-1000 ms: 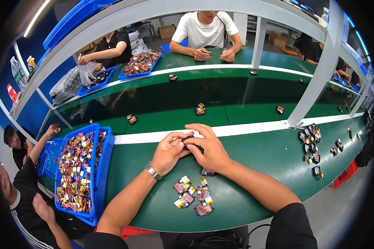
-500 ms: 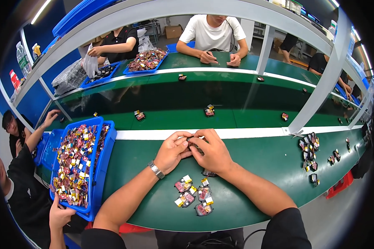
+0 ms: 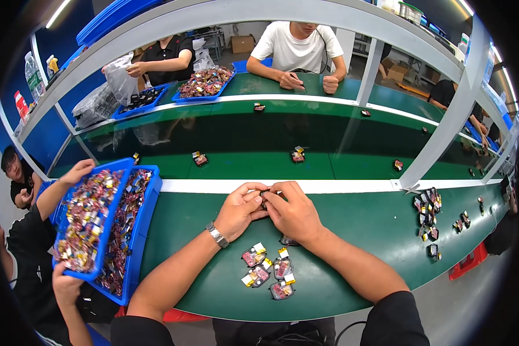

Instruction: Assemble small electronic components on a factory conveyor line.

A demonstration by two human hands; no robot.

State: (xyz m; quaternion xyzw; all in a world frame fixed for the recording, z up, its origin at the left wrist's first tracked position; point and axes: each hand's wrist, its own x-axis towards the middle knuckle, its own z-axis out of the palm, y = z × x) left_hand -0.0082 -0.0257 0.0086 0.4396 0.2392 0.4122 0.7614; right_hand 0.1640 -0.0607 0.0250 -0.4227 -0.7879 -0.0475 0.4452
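Observation:
Over the green bench (image 3: 213, 294), my left hand (image 3: 239, 214) and my right hand (image 3: 294, 212) meet at the far edge. Both close around a small black casing (image 3: 264, 199), mostly hidden by the fingers. A metal-band watch sits on my left wrist. Below the hands lie several casings (image 3: 283, 267) with red circuit boards and white-and-yellow tabs. Another dark casing (image 3: 288, 240) is partly covered by my right wrist.
At left, a co-worker's hands hold a tilted blue tray (image 3: 111, 222) of small boards above another full blue bin (image 3: 150, 233). Casings (image 3: 428, 213) cluster at right. Beyond a white rail (image 3: 207, 186), a green belt (image 3: 242, 167) carries spaced pieces. A grey post (image 3: 444, 124) rises at right.
The co-worker has lifted the upper blue tray leftward, uncovering the bin beneath. Pieces on the belt have shifted slightly right. My hands stay nearly in place, with slight finger movement around the casing.

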